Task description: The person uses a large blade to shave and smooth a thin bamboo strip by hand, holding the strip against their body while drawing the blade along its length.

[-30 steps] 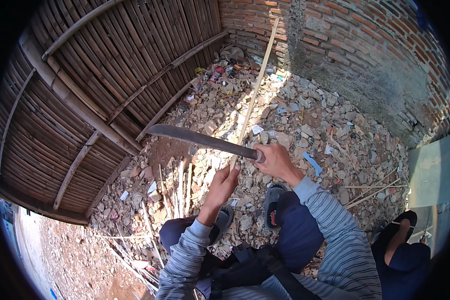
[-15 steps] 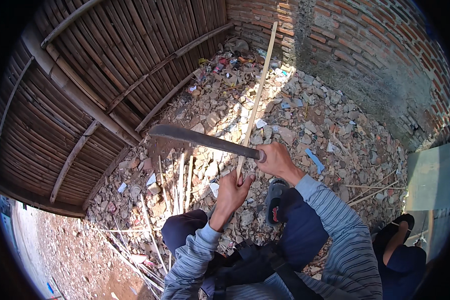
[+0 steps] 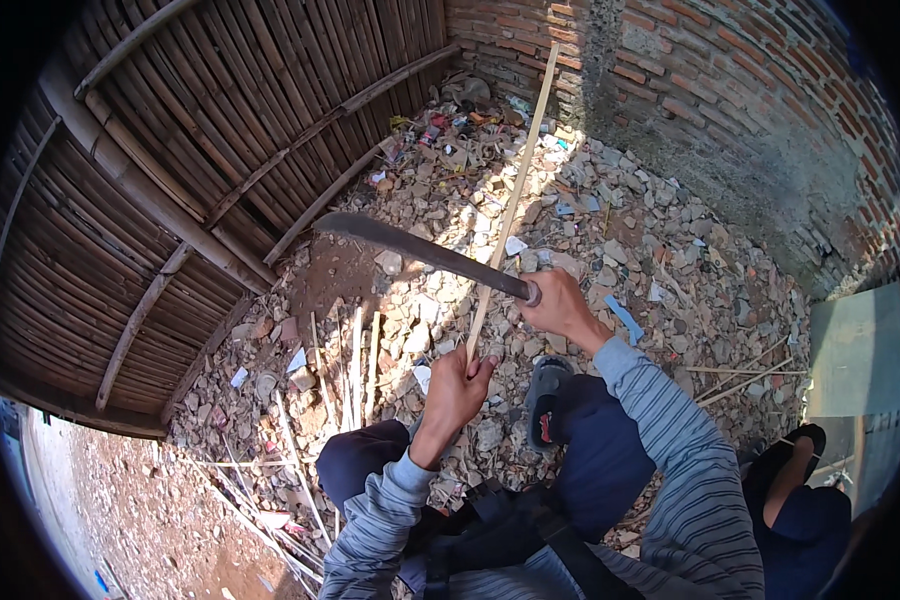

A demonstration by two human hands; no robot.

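My right hand [image 3: 560,305] grips the handle of a long dark curved blade [image 3: 410,245] that reaches out to the left above the rubble. My left hand [image 3: 457,385] holds the near end of a long thin pale bamboo strip [image 3: 515,195], which runs up and away toward the brick wall. The blade crosses the strip near my right hand. I am crouched, with my knees and a dark sandal [image 3: 545,400] below my hands.
Broken stones and litter [image 3: 610,230] cover the ground. A woven bamboo panel [image 3: 170,150] leans at the left, a brick wall [image 3: 730,90] stands behind. Several cut bamboo slivers [image 3: 355,365] lie at my left knee. Another person's leg and sandal [image 3: 800,470] are at the lower right.
The view has shifted slightly. My left hand has slid lower along the strip, and the blade stays raised across it in my right hand.
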